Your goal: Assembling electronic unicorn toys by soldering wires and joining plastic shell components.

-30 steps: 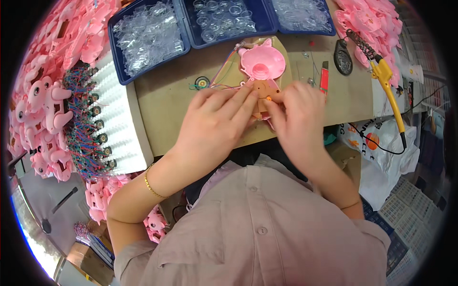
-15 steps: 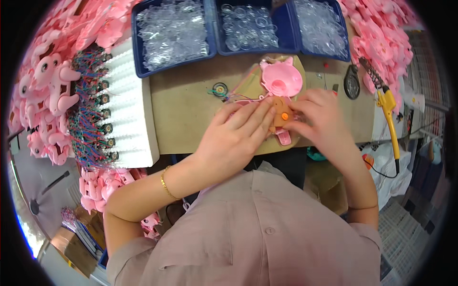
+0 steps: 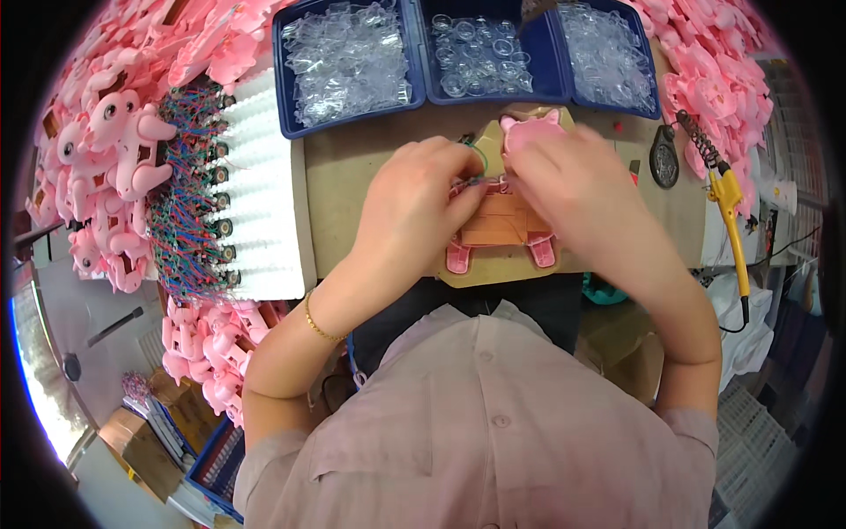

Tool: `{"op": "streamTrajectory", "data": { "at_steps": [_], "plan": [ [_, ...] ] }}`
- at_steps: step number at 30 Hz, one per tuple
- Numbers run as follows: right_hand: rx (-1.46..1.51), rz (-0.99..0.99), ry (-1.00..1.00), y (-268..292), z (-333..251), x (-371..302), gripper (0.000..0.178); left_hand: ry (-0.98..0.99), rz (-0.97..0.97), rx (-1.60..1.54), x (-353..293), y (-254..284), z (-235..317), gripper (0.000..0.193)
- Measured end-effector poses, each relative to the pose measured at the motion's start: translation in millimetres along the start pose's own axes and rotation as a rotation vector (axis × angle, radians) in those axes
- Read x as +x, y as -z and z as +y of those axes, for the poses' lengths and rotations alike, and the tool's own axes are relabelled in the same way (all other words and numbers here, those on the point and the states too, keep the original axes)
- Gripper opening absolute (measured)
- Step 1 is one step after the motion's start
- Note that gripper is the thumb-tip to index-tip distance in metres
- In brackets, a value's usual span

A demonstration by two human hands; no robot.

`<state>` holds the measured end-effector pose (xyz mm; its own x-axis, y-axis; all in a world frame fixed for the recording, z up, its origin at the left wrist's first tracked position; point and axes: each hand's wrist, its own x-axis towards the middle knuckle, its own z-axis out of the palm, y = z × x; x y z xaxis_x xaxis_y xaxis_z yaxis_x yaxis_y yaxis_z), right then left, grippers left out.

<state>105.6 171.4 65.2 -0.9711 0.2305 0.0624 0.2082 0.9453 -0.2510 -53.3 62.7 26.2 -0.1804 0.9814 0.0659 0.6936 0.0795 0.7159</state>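
On the work surface before me lies a pink animal-shaped toy body (image 3: 458,258) with an orange-brown insert (image 3: 493,222) in its middle and stubby legs on the near side. Beyond it, a pink head shell (image 3: 531,130) with two ears is partly covered by my right hand. My left hand (image 3: 419,198) is closed in a pinch on thin wires (image 3: 480,159) above the toy's far left edge. Opposite it, my right hand (image 3: 568,181) is curled over the far right edge, slightly blurred; its fingertips are close to the left ones and what they grip is hidden.
Blue bins (image 3: 352,128) of clear plastic parts line the far side. A white foam block (image 3: 278,194) with wired round speakers stands left, beside heaped pink toy shells (image 3: 128,141). To the right are a black oval object (image 3: 664,157) and a yellow-handled soldering iron (image 3: 727,198) in its coil holder.
My left hand has lifted off the toy and pinches wires. My right hand has moved from the insert toward the head shell. The orange knob no longer shows; the insert is more exposed.
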Motion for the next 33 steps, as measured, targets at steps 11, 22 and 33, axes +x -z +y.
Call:
{"op": "streamTrajectory", "data": {
  "at_steps": [11,22,33],
  "plan": [
    [0.235,0.106,-0.065,-24,30,39,0.025,-0.375,0.038,0.105,-10,-6,-1,0.017],
    [0.246,0.253,-0.279,-44,36,-7,0.020,0.155,-0.208,-0.313,-1,8,-5,0.018],
    [0.197,0.226,-0.084,-39,53,-19,0.016,0.485,-0.249,-0.732,-9,3,-20,0.021]
  ]
}}
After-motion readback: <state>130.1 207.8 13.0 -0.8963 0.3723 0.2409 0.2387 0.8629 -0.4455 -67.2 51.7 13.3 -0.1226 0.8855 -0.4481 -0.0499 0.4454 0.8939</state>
